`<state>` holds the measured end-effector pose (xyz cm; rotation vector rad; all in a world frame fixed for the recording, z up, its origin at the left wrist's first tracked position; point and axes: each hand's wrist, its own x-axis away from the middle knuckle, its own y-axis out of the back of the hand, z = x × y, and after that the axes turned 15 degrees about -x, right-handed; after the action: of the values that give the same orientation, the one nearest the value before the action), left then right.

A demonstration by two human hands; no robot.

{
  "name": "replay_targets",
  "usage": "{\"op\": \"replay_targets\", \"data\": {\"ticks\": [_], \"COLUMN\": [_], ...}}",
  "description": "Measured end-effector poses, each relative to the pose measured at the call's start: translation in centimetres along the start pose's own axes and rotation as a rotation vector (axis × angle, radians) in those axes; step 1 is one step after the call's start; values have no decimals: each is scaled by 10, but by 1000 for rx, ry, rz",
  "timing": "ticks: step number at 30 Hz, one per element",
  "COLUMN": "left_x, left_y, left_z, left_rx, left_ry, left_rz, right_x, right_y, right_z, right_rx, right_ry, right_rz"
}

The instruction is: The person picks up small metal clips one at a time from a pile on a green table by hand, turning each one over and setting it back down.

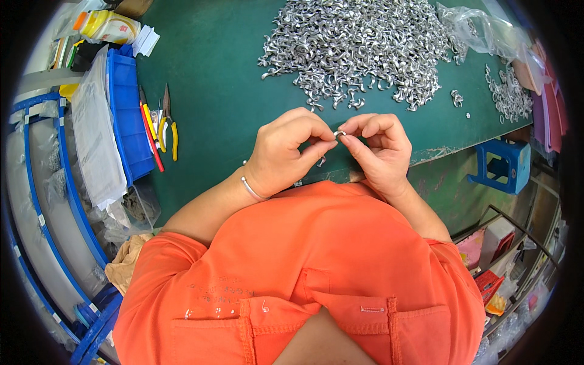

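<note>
One small, apparently curved metal piece (340,133) should feel light, stiff, slick; left fingers (318,129) and right fingers (358,148) sensibly pinch its ends.

The green tabletop (213,79), scuffed and chipped along its near edge, carried a broad heap of curved silvery metal pieces (359,55) at one o'clock. A crumpled clear plastic bag (486,30) lay just beside the heap, between one and two. At two o'clock lay a smaller silvery pile (510,96), with a little cluster (457,98) near it. At ten, a blue bin (131,115) stood beside yellow-handled pliers (162,131) and a slim red tool (152,139).
</note>
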<state>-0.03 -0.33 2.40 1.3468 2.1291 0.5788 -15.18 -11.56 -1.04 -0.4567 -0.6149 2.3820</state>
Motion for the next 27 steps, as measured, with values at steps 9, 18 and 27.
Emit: {"op": "replay_targets", "data": {"ticks": [9, 18, 27], "left_x": [3, 9, 6], "left_y": [-2, -6, 6], "left_z": [4, 1, 7], "left_rx": [58, 450, -131], "left_ry": [-39, 238, -120], "left_rz": [3, 102, 83], "right_x": [2, 4, -9], "right_y": [-2, -1, 13], "right_z": [-1, 1, 13], "right_rx": [-78, -98, 705], "right_ry": [-29, -41, 250], "right_rz": [-17, -2, 169]}}
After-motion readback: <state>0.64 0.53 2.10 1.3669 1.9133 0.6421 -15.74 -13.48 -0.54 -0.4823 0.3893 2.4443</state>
